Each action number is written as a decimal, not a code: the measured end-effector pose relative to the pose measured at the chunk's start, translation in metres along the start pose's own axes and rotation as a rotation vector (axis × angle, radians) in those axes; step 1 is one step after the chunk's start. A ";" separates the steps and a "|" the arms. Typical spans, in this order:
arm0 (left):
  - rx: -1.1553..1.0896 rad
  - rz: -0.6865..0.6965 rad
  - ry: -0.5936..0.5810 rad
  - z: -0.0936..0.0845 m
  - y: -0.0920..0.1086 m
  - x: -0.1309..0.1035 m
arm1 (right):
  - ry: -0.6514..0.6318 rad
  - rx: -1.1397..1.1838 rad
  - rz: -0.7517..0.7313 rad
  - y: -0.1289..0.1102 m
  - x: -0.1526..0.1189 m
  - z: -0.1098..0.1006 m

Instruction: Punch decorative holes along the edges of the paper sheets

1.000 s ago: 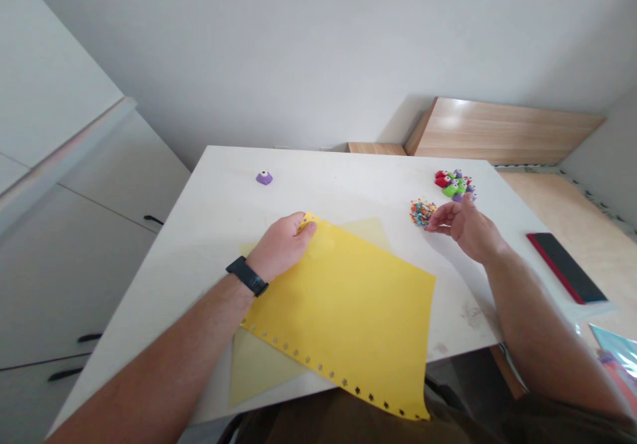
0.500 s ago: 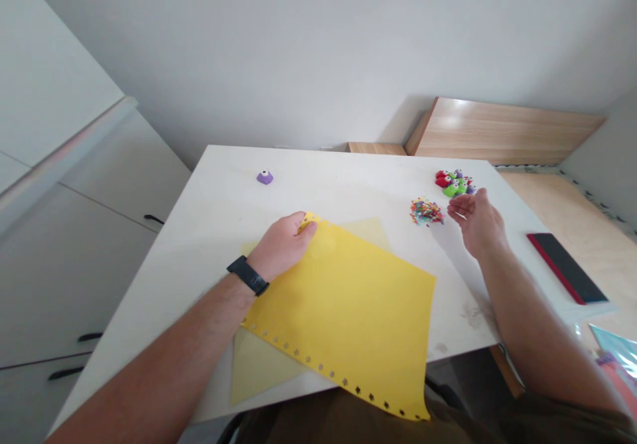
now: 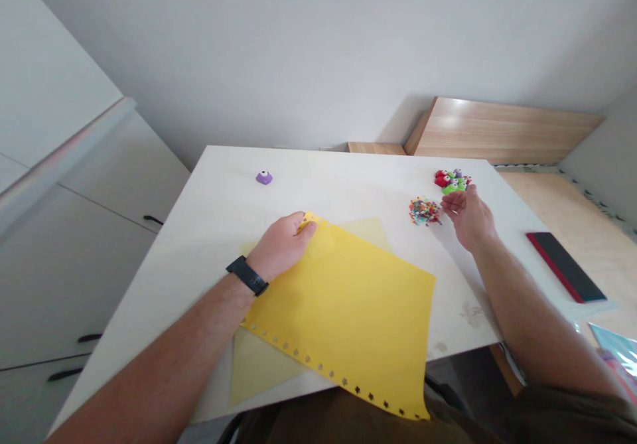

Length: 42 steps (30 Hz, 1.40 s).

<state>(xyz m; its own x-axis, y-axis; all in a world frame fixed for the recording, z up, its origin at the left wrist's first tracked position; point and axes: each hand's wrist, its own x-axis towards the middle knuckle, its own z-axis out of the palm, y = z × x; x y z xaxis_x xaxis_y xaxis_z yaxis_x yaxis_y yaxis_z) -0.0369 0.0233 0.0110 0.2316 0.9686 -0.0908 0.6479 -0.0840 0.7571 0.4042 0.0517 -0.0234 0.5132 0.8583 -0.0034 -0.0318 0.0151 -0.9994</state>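
A yellow sheet [image 3: 343, 304] with a row of small shapes punched along its near edge is pinched at its far left corner by my left hand [image 3: 283, 241]. More punched holes show beside my thumb. The sheet slants over a paler yellow sheet [image 3: 266, 364] on the table. My right hand [image 3: 468, 218] hovers at the right with fingers apart, nothing visible in it. Just left of its fingertips lies a pile of tiny multicoloured pieces [image 3: 424, 212]. Behind it sits a cluster of red, green and purple craft punches [image 3: 450, 180], partly hidden by the hand.
A lone purple punch [image 3: 264, 177] stands toward the back left of the white table [image 3: 338, 182]. A black and red flat object [image 3: 567, 268] lies at the right edge. White cabinets [image 3: 109, 245] rise on the left, and a wooden headboard [image 3: 507, 129] stands beyond the table.
My right hand has shifted slightly left and away from me, nearer the pile of tiny pieces. My left hand and the yellow sheet stay in place.
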 end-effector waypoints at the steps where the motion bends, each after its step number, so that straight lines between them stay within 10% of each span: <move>1: -0.002 0.003 0.002 0.000 0.000 0.000 | -0.010 0.003 0.005 0.001 0.001 0.001; 42: 0.022 0.000 0.005 0.000 0.002 -0.001 | -0.265 -0.099 -0.100 -0.005 0.018 0.033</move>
<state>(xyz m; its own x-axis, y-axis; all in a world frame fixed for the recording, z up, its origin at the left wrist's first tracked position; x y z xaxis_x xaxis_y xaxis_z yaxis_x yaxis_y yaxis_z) -0.0362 0.0225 0.0129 0.2275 0.9698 -0.0875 0.6634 -0.0886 0.7430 0.3851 0.0837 -0.0173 0.2670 0.9593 0.0918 0.0986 0.0676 -0.9928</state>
